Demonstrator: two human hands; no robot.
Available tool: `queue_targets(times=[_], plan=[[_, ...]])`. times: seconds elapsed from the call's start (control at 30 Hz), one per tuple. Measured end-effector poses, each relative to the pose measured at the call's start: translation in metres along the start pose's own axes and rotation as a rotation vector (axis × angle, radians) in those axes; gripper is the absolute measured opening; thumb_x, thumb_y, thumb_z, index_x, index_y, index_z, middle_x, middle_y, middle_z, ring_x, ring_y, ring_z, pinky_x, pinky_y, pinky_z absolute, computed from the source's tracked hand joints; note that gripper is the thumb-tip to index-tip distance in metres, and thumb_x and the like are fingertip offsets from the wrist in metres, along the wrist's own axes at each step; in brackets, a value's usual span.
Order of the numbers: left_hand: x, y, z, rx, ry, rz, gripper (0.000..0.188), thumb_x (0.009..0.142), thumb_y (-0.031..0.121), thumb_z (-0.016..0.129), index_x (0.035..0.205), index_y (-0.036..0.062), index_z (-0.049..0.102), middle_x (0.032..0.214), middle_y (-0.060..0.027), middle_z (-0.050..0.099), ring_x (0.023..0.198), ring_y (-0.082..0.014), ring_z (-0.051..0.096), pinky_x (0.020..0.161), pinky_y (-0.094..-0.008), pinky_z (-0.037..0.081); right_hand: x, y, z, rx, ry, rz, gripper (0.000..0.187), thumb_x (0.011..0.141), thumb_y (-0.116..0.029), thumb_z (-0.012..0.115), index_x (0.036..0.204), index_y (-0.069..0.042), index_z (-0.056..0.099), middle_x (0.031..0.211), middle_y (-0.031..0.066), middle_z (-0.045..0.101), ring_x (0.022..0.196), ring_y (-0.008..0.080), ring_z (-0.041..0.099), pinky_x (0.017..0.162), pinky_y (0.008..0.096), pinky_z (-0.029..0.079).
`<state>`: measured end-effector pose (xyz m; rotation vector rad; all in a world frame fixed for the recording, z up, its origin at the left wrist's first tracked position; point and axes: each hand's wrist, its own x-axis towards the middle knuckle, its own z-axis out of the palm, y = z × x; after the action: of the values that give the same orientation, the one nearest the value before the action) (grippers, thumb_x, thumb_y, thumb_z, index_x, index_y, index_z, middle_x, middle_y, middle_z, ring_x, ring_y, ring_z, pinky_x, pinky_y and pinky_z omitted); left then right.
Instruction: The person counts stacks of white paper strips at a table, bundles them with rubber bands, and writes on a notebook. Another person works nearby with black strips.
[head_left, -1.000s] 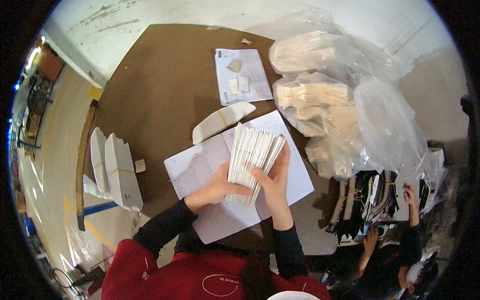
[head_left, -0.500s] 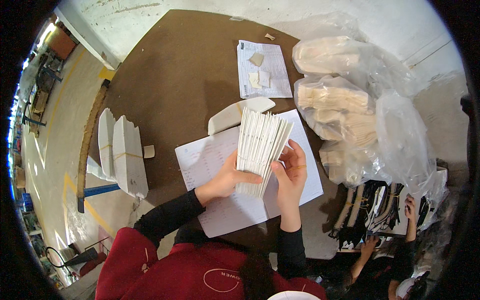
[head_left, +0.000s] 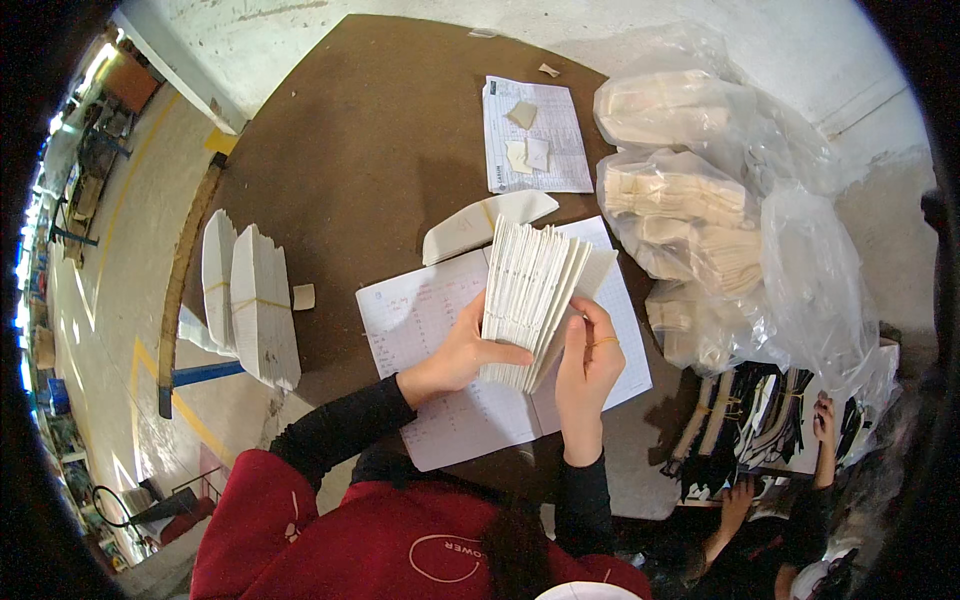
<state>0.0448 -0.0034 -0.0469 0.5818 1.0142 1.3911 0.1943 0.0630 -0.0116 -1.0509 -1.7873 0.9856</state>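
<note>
A thick stack of white card pieces is fanned upright above an open notebook. My left hand is wrapped around its left side, thumb across the front. At the stack's right edge, my right hand has its fingers curled against one white piece, which leans apart from the others. A yellow rubber band circles fingers of that hand. Just beyond the notebook lies a banded bundle of white pieces; its curved edge shows.
Banded white stacks stand at the table's left edge beside a small scrap. A printed sheet with scraps lies at the back. Clear bags of cream pieces fill the right side. Another person's hands work by dark strips.
The rightmost white piece has swung away from the stack to the right. My right hand has moved slightly right and down, its fingers more curled. My left hand keeps its grip.
</note>
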Motion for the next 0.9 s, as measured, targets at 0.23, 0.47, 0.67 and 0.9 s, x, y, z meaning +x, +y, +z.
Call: queue_targets(times=[0.23,0.47,0.67,0.9], plan=[[0.002,-0.001,-0.003,-0.054,-0.012,-0.035,0.086,0.064,-0.001,0.084,0.138,0.0004,0.040,0.130,-0.0085,0.055,0.123,-0.0192,0.050,0.106,-0.0340,0.037,-0.005,-0.006,0.007,0.162,-0.021,0.053,0.025,0.097,-0.005,0.053,0.120,0.004,0.052,0.102,0.0154,0.063,0.086,0.0175,0.061,0.072,0.0307,0.051],[0.001,-0.003,-0.001,-0.001,-0.018,0.016,0.089,0.065,0.001,0.085,0.140,0.0003,0.039,0.131,-0.0082,0.055,0.123,-0.0186,0.050,0.105,-0.0335,0.037,0.002,0.004,-0.001,-0.030,-0.063,-0.056,0.022,0.094,-0.004,0.054,0.115,0.002,0.055,0.102,0.0150,0.063,0.089,0.0202,0.062,0.074,0.0311,0.049],[0.002,-0.002,-0.003,0.010,-0.045,0.022,0.090,0.065,0.001,0.085,0.142,0.0004,0.038,0.132,-0.0087,0.055,0.122,-0.0188,0.051,0.105,-0.0340,0.039,0.000,-0.005,0.001,0.067,-0.125,0.036,0.026,0.089,-0.012,0.065,0.111,0.002,0.059,0.101,0.0156,0.064,0.084,0.0250,0.064,0.067,0.0322,0.051],[0.002,-0.003,-0.003,-0.019,-0.030,0.025,0.089,0.066,0.002,0.085,0.141,-0.0002,0.038,0.132,-0.0090,0.054,0.123,-0.0194,0.050,0.106,-0.0345,0.038,-0.003,-0.004,0.004,0.154,-0.079,0.089,0.025,0.094,-0.010,0.060,0.115,0.004,0.058,0.105,0.0134,0.062,0.093,0.0145,0.059,0.069,0.0258,0.049]])
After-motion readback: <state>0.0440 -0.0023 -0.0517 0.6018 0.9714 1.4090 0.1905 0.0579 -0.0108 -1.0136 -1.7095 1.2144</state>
